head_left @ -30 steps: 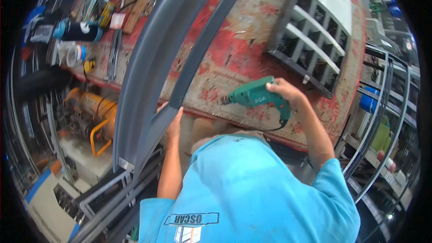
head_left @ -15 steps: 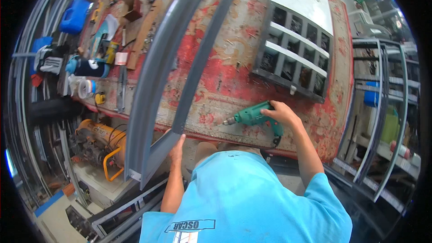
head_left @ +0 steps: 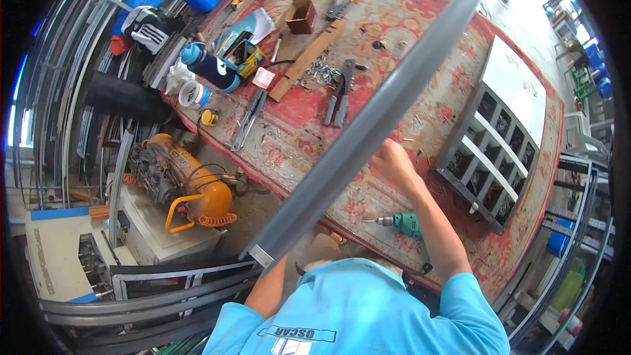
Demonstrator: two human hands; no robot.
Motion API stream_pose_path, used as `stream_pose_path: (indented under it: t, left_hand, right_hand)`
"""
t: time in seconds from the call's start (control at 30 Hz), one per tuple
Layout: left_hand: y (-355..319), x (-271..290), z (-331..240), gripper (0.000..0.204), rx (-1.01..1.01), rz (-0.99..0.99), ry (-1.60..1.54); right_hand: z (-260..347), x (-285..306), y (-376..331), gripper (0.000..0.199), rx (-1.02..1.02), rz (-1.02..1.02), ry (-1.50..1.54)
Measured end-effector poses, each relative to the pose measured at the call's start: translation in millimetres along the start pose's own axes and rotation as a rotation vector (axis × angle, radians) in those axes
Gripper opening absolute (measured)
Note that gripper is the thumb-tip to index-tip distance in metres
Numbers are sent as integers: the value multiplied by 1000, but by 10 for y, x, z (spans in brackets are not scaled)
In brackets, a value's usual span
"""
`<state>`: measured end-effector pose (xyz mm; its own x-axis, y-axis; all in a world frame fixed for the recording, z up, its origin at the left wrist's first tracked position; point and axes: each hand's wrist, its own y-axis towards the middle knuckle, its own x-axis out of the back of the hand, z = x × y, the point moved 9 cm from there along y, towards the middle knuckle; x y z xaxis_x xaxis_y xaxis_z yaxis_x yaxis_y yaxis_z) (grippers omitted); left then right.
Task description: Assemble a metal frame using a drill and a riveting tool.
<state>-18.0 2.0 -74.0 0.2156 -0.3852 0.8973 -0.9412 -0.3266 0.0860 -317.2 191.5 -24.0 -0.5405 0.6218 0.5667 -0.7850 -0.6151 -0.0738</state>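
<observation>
A long grey metal frame (head_left: 368, 125) stands tilted in front of me, running from the lower left to the upper right, with a pale bracket (head_left: 261, 256) at its near end. My right hand (head_left: 392, 160) grips its edge near the middle, fingertips hidden behind the metal. My left forearm (head_left: 267, 292) reaches up behind the near end, and the frame covers that hand, so its fingers do not show. Below my right forearm a green power drill (head_left: 404, 223) lies on the carpeted table (head_left: 289, 174), partly covered by that arm.
A black compartment box (head_left: 453, 167) with a white lid stands on the table's right. A riveter (head_left: 340, 95), loose rivets, pliers (head_left: 248, 121), a wooden strip (head_left: 305, 62) and a dark bottle (head_left: 213, 69) lie left. An orange compressor (head_left: 190, 171) stands beside the table; metal profiles (head_left: 72, 85) line the left.
My right hand has let go of the drill and moved up onto the metal frame. The frame has turned, its far end swinging right. The view has shifted left, and the drill stays on the table.
</observation>
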Motion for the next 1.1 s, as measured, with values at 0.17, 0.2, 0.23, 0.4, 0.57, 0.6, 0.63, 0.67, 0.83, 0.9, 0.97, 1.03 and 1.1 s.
stream_pose_path:
  t: [0.17, 0.2, 0.23, 0.4, 0.57, 0.6, 0.63, 0.67, 0.83, 0.9, 0.97, 1.03, 1.1]
  left_hand:
    - [25, -87, 698, 39, 230, 132, -456]
    - [133, -49, 705, 39, 230, 134, -468]
    - [368, 131, 623, 36, 194, 41, -406]
    - [1576, 379, 628, 30, -63, -85, -302]
    - [2944, -12, 358, 31, -249, -96, -236]
    - [3169, -103, 331, 31, -260, -101, -249]
    - [3394, -218, 319, 32, -235, -90, -219]
    - [3591, -335, 271, 33, -213, -76, -193]
    - [4129, -501, 104, 33, -149, -83, -41]
    - [4291, -581, -23, 29, -186, -130, 27]
    - [4338, -674, -59, 21, -177, -67, 157]
    - [4322, -660, 29, 14, -181, -92, 151]
    - [4236, -692, 23, 12, -196, -127, 186]
  right_hand:
    - [156, -585, 1093, 80, -258, -69, -280]
    - [213, -686, 1277, 80, -263, -68, -291]
    - [145, -710, 1414, 93, -341, -108, -314]
    - [-93, -938, 1821, 112, -458, -118, -302]
    - [-532, -542, 1703, 73, -548, -127, 100]
    - [-619, -518, 1628, 56, -525, -30, 431]
    - [-533, -335, 1565, 49, -178, 19, 369]
    - [-400, -247, 1333, 43, 161, 68, 292]
    - [-444, -353, -372, 45, -414, -60, 888]
    - [-614, -446, -962, 52, -376, -139, 957]
    - [-96, -407, -1354, 46, -466, -139, 1028]
    - [186, -391, -1503, 40, -547, -64, 983]
    - [125, -476, -1729, 35, -622, 12, 890]
